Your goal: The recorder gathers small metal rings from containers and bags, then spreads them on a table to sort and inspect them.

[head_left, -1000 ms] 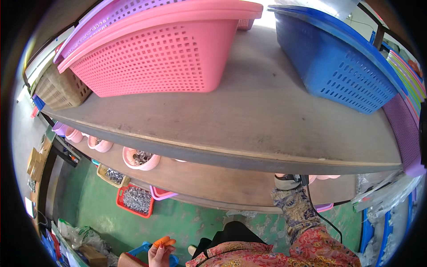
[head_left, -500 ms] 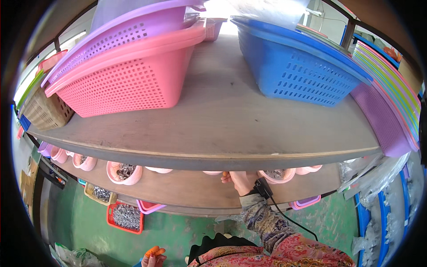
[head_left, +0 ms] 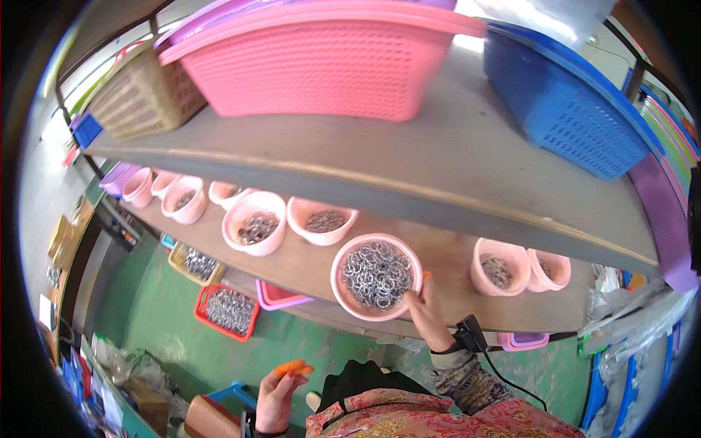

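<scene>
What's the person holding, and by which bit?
A pink tub of rings, by the right side of its rim, in the right grip. The left grip seems to hold nothing.

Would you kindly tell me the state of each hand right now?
Left hand: orange-tipped fingers loosely curled; whether it holds anything cannot be told.
Right hand: closed on the rim of a pink tub of metal rings.
</scene>
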Demonstrator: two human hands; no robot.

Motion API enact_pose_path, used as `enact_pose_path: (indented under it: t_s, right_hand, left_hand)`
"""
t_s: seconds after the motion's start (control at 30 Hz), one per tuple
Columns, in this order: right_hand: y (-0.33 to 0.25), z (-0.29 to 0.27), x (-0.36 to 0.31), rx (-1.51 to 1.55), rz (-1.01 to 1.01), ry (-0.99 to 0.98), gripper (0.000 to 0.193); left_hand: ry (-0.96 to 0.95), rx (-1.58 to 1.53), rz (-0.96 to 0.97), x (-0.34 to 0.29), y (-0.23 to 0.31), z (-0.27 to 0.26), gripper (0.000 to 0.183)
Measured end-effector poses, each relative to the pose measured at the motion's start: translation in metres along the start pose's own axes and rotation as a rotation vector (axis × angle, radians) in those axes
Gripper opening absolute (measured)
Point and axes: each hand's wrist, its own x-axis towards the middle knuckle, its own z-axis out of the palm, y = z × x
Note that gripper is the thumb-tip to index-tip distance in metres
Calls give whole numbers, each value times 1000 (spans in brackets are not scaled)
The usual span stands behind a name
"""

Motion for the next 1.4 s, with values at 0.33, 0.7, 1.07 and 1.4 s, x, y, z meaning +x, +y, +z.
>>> enact_pose_path:
  t_s: [0.33,0.7,1.07,1.4]
  right_hand:
    - [-37,26,-54,3,93,-396,19]
    - [-46,99,-87,-28,-6,-707,24]
    - [-68,166,-115,-27,46,-874,26]
    - [-75,188,-127,-2,107,-920,29]
  left_hand:
    - [-235,-385,84,31,-30,25,79]
    - [-106,-570,99,-10,-37,-45,74]
    - [6,-571,167,-50,-29,-111,74]
    - [9,-652,173,-60,-29,-133,74]
